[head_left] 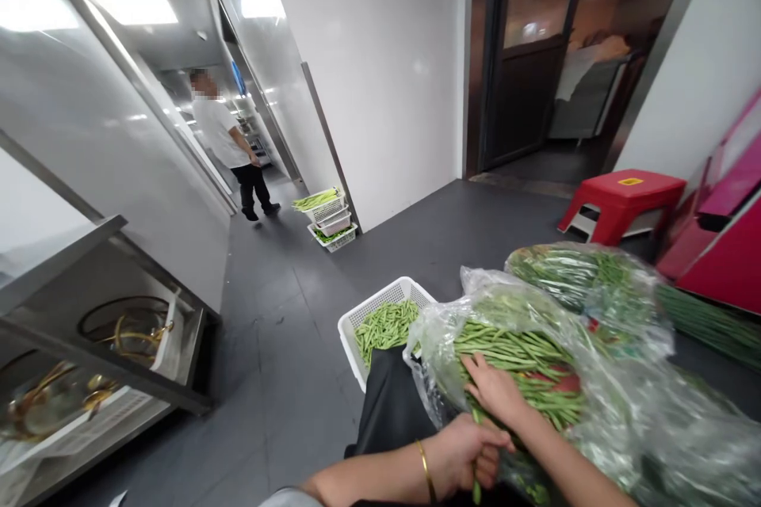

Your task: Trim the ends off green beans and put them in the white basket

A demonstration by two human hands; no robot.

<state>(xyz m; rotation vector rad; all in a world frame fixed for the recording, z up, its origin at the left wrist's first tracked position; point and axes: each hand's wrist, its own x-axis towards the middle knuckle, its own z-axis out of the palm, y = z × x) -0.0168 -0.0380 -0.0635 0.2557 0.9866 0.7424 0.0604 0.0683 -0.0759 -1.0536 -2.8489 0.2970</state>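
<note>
A clear plastic bag (464,317) full of long green beans (511,348) lies open in front of me. My right hand (496,390) rests flat on the beans inside the bag, fingers stretched. Just below it, my left hand (467,455), with a gold bangle on the wrist, is closed round a bunch of green bean stalks (476,483) that hang down. A white plastic basket (350,326) with cut bean pieces (385,325) stands on the floor just left of the bag, beyond my dark-trousered knee.
A second bagged bean bundle (588,277) lies right of the first, with loose beans (707,321) beside it. A red stool (621,202) and pink cabinet (725,245) stand at right. Stacked baskets (330,218) sit by the wall. A person (229,146) stands down the corridor. A steel shelf unit (112,341) is at left.
</note>
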